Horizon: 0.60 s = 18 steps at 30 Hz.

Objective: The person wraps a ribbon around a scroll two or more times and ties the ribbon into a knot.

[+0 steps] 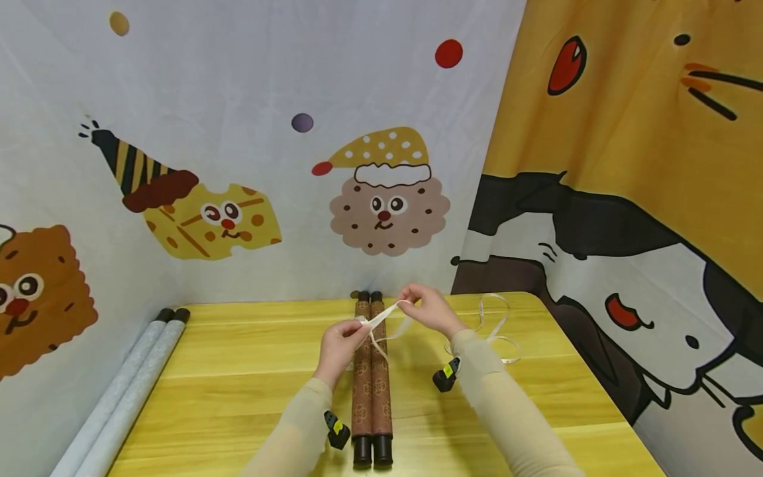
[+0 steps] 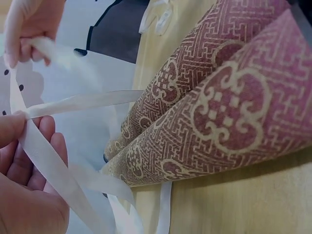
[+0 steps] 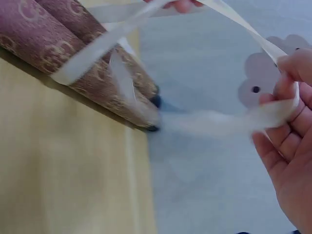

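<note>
A brown patterned scroll point(image 1: 361, 391), rolled from both ends into two side-by-side rolls with dark end knobs, lies lengthwise on the table. Above it my left hand point(image 1: 342, 344) pinches a white ribbon point(image 2: 51, 161) between thumb and fingers. Farther up and to the right, my right hand point(image 1: 432, 309) pinches the same ribbon, and a stretch of it runs between the two hands. In the right wrist view a ribbon band point(image 3: 87, 61) crosses over the rolls, and a blurred length hangs from the right hand's fingers.
Loose loops of white ribbon point(image 1: 497, 331) lie on the wooden table point(image 1: 250, 384) at the right. Two pale grey-blue rolls point(image 1: 128, 387) with black ends lie along the left edge. A cartoon-printed cloth point(image 1: 250, 79) hangs behind the table.
</note>
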Each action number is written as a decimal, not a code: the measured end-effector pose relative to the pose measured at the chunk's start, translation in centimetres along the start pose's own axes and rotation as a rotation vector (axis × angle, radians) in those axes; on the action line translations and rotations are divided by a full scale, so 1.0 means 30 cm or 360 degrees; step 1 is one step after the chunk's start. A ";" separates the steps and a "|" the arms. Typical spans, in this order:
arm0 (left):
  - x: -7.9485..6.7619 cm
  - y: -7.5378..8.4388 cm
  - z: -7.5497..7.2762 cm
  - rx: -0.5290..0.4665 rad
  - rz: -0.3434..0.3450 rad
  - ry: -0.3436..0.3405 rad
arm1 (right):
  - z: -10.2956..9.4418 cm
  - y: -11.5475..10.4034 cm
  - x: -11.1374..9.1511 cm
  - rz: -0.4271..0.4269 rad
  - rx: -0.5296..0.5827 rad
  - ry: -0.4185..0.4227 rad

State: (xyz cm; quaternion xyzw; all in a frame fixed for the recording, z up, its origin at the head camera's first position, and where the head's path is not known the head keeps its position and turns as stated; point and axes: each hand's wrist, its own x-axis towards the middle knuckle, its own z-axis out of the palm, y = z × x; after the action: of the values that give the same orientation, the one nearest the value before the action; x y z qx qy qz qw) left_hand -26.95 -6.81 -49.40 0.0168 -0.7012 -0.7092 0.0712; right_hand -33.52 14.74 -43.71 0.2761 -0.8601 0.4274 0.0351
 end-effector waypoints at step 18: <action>0.014 0.032 -0.005 0.0278 0.0074 -0.0023 | 0.019 0.061 -0.062 0.0082 -0.0332 -0.0174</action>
State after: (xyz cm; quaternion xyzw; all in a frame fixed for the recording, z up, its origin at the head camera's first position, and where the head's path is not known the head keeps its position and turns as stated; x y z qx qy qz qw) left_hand -27.27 -7.03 -48.41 0.0015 -0.7611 -0.6436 0.0808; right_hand -32.78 16.02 -45.92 0.2718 -0.9073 0.3208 0.0057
